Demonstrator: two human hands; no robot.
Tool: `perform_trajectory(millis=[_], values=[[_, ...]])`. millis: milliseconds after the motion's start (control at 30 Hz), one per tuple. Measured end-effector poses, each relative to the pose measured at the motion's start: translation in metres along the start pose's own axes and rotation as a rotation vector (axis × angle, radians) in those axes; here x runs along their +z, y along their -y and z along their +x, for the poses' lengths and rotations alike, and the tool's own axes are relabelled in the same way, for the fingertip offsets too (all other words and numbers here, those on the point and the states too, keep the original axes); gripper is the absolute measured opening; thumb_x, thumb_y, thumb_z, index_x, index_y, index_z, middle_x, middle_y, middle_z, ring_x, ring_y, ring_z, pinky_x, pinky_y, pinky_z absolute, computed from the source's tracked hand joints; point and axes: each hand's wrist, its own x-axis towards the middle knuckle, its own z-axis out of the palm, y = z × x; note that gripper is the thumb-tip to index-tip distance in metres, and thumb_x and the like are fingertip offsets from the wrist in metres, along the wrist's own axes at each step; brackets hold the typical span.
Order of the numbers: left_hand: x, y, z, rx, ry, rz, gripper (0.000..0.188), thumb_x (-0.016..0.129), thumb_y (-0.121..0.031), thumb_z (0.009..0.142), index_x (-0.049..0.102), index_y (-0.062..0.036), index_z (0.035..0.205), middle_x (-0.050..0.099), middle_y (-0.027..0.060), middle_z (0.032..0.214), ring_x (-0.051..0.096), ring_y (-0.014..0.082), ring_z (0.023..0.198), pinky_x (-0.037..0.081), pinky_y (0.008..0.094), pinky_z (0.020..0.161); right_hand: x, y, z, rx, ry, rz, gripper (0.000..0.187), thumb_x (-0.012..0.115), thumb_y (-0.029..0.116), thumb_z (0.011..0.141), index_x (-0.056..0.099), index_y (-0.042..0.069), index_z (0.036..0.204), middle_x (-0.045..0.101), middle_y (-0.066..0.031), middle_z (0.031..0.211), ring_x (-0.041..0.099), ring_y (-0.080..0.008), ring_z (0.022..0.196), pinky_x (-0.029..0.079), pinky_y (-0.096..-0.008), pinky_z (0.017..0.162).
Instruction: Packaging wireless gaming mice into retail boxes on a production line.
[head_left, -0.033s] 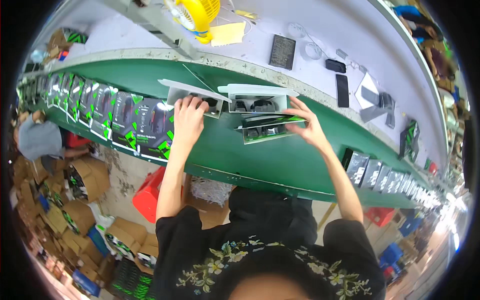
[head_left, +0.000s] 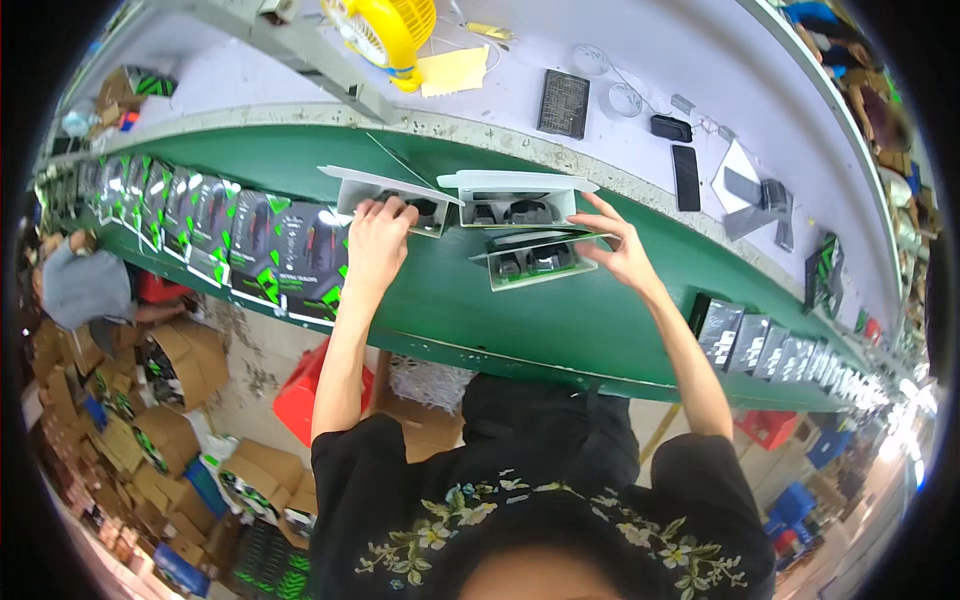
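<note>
Three open-topped boxes stand close together on the green conveyor belt (head_left: 450, 320). My left hand (head_left: 378, 250) has its fingers curled into the left box (head_left: 432, 228), beside dark contents; what the fingertips grip is hidden. At the right end of the middle box (head_left: 468, 208), my right hand (head_left: 622, 255) has bent fingers on the edge, its thumb lower by the front box's flap. Black moulded pieces (head_left: 530, 212) sit in the middle box. The front box (head_left: 520, 280), with a raised dark flap, shows similar black pieces.
Packaged black-and-green boxes (head_left: 310, 255) line the belt's left. Smaller boxes (head_left: 720, 330) stand in a row at right. Beyond, a shelf holds a yellow fan (head_left: 400, 40), a black phone (head_left: 686, 178) and a tape dispenser (head_left: 775, 205). Someone in grey (head_left: 85, 285) sits at far left.
The front box's flap shows less of its face now, and more of the black pieces inside is visible. My right thumb has shifted slightly; my left hand stays at the left box.
</note>
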Motion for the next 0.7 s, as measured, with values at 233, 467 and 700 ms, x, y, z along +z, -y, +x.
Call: perform_trajectory(millis=[233, 467, 700], values=[[-0.046, -0.008, 0.076, 0.142, -0.085, 0.008, 0.012, 0.064, -0.006, 0.079, 0.057, -0.0073, 0.090, 0.058, 0.0078, 0.083, 0.062, 0.0282, 0.081, 0.045, 0.0406, 0.068, 0.007, 0.002, 0.011, -0.309, -0.076, -0.345, 0.034, 0.071, 0.003, 0.075, 0.067, 0.009, 0.109, 0.050, -0.0196, 0.133, 0.049, -0.0344, 0.123, 0.041, -0.0427, 0.099], [-0.013, -0.001, 0.148, 0.288, -0.173, 0.017, 0.020, 0.063, -0.005, 0.078, 0.060, -0.0110, 0.097, 0.060, 0.0057, 0.088, 0.062, 0.0266, 0.082, 0.050, 0.0389, 0.068, -0.011, -0.008, 0.015, -0.095, -0.307, -0.238, 0.017, 0.076, 0.008, 0.074, 0.066, 0.001, 0.086, 0.064, -0.0161, 0.099, 0.061, -0.0297, 0.096, 0.046, -0.0369, 0.085], [0.029, -0.006, 0.195, 0.477, -0.192, 0.182, 0.038, 0.061, 0.000, 0.067, 0.060, -0.0138, 0.102, 0.057, 0.0009, 0.089, 0.059, 0.0195, 0.081, 0.045, 0.0342, 0.072, -0.079, -0.023, 0.078, -0.218, -0.512, -0.201, 0.049, 0.078, 0.016, 0.076, 0.060, 0.001, 0.119, 0.069, -0.0129, 0.101, 0.063, -0.0177, 0.095, 0.048, -0.0326, 0.087]])
